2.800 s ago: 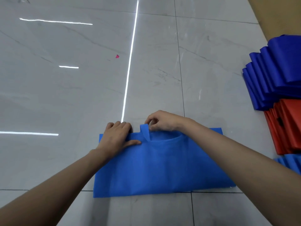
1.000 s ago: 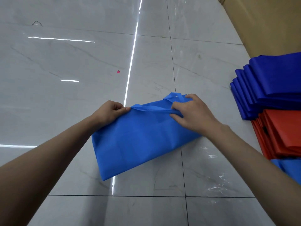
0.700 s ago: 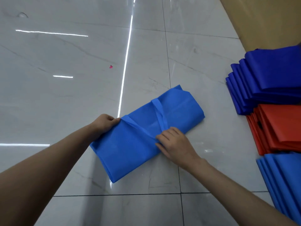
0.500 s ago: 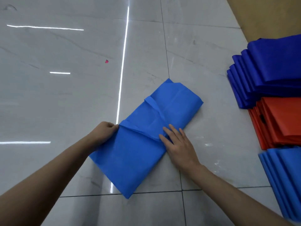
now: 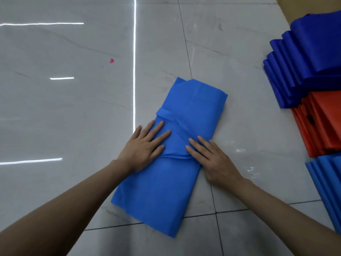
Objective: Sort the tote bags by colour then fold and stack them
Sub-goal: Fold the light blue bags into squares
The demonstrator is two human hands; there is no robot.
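Observation:
A light blue tote bag [image 5: 162, 193] lies folded into a long strip on the grey tiled floor, running from near me to the far right. Its handle strap crosses the upper layer. My left hand [image 5: 144, 145] lies flat with fingers spread on the bag's left edge at the middle. My right hand [image 5: 212, 157] lies flat on the right edge, fingers straight and pointing inward. Both press the fabric down. At the right stand stacks of folded bags: dark blue [image 5: 304, 61], red [image 5: 321, 122] and light blue [image 5: 326, 185].
The glossy floor [image 5: 73, 108] shows bright light reflections and dark grout lines. A small pink scrap [image 5: 111, 61] lies far left of the bag. A tan surface [image 5: 313, 6] borders the top right corner behind the stacks.
The bag was folded in half lengthwise and turned to point away from me. My left hand let go of the edge it held and now lies flat; the right hand slid to the right edge.

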